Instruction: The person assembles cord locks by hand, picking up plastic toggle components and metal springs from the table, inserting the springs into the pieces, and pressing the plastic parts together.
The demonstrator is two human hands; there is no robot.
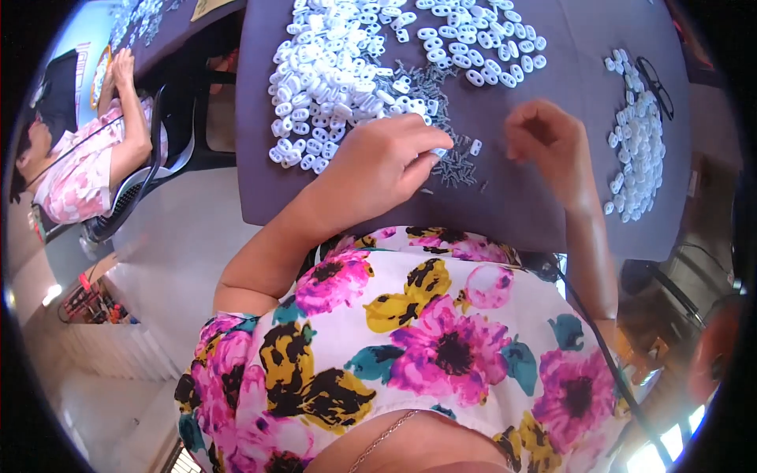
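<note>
My left hand (378, 162) is closed in a pinch on a small white two-hole plastic piece (439, 152), of which only the end shows past the fingertips. It is held just over a heap of small grey screws (453, 169). To the right, my right hand (550, 146) is raised over the table with its fingers curled in towards the thumb. What it holds, if anything, is hidden. One loose white piece (475, 147) lies among the screws between my hands. A large heap of white two-hole pieces (323, 87) spreads beyond my left hand.
More white pieces (481, 39) lie at the far middle of the dark-covered table (536, 213). Another pile of white pieces (637, 154) sits at the right, beside black-framed eyeglasses (656, 88). At far left another person (87, 169) sits at a table.
</note>
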